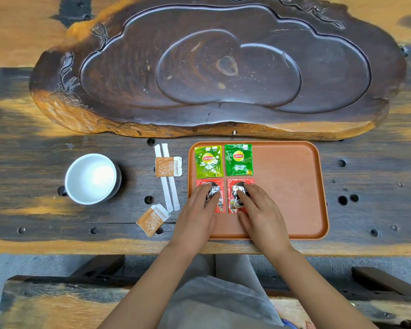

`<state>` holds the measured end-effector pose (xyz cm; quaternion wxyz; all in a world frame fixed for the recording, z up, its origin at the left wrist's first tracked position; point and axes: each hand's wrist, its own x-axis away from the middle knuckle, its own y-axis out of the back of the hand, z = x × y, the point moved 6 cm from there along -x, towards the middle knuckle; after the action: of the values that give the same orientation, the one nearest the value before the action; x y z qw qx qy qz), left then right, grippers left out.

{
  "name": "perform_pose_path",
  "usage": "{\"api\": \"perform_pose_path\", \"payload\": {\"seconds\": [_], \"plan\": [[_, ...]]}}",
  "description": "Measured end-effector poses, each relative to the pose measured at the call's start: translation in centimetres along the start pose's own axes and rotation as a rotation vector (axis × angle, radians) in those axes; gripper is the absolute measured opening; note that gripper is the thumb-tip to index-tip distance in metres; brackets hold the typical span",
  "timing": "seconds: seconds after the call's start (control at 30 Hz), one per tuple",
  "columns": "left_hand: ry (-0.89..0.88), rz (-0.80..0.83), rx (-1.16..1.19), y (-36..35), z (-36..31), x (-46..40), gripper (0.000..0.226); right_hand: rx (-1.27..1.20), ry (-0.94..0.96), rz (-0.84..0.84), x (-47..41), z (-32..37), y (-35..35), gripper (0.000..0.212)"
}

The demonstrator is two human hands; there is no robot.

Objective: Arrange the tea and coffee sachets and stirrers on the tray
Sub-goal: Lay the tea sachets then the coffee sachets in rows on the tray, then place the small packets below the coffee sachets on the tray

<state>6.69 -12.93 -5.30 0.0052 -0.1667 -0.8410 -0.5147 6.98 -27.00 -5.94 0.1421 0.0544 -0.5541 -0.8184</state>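
An orange tray lies on the wooden table. Two green Lipton tea sachets sit side by side in its upper left corner. Below them lie two red coffee sachets. My left hand rests flat on the left red sachet, fingers spread. My right hand presses its fingertips on the right red sachet. Left of the tray, two white wrapped stirrers lie parallel, with one orange sachet across them and another orange sachet near their lower end.
A white cup stands at the left on the table. A large dark carved wooden tea board fills the back. The table's front edge runs just below the tray. The tray's right half holds nothing.
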Motion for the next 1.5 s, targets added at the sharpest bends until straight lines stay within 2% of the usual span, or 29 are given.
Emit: {"api": "perform_pose_path", "payload": {"seconds": [0.17, 0.27, 0.4, 0.47, 0.57, 0.67, 0.77, 0.9, 1.0, 1.1, 1.2, 1.3, 1.4, 1.5], "plan": [[0.008, -0.012, 0.025, 0.2, 0.3, 0.2, 0.053, -0.041, -0.011, -0.002, 0.0, 0.1, 0.3, 0.040], [0.021, -0.100, 0.076, 2.0, 0.7, 1.3, 0.052, -0.082, -0.033, -0.052, -0.2, 0.4, 1.6, 0.031], [0.251, -0.302, 0.224, 5.8, 3.9, 4.8, 0.041, -0.099, -0.020, -0.123, -1.5, 1.8, 3.0, 0.029], [0.351, -0.343, 0.220, 6.7, 6.0, 6.6, 0.040, -0.109, 0.032, -0.132, -3.1, 3.6, 2.9, 0.029], [0.416, -0.257, 0.107, 6.2, 8.4, 8.2, 0.041, -0.078, 0.161, -0.088, -6.3, 7.3, 1.6, 0.032], [0.430, -0.112, -0.002, 4.7, 9.5, 8.5, 0.047, -0.052, 0.268, 0.028, -9.3, 10.4, -0.8, 0.043], [0.422, -0.059, -0.063, 3.8, 9.8, 8.2, 0.046, 0.013, 0.286, 0.112, -11.6, 11.9, -2.8, 0.043], [0.405, -0.103, -0.069, 3.7, 10.0, 7.9, 0.045, 0.069, 0.283, 0.282, -12.9, 12.6, -4.5, 0.034], [0.402, -0.128, -0.046, 3.9, 10.1, 8.0, 0.039, 0.131, 0.313, 0.210, -13.4, 12.8, -4.8, 0.030], [0.412, -0.165, 0.019, 4.1, 10.3, 8.4, 0.027, 0.085, 0.338, 0.158, -13.3, 13.1, -4.9, 0.032], [0.454, -0.239, 0.124, 4.8, 10.6, 8.8, 0.023, -0.073, 0.342, 0.116, -13.0, 13.0, -3.6, 0.019], [0.457, -0.325, 0.174, 6.3, 10.2, 9.1, 0.022, -0.269, 0.255, 0.018, -11.8, 11.2, 0.0, 0.003], [0.322, -0.342, 0.193, 6.8, 8.3, 8.5, 0.016, -0.298, 0.184, -0.079, -7.8, 7.0, 4.0, 0.016], [0.105, -0.265, 0.200, 5.1, 5.3, 6.9, 0.016, -0.169, 0.148, -0.045, -2.1, 3.6, 5.1, 0.020]]}}
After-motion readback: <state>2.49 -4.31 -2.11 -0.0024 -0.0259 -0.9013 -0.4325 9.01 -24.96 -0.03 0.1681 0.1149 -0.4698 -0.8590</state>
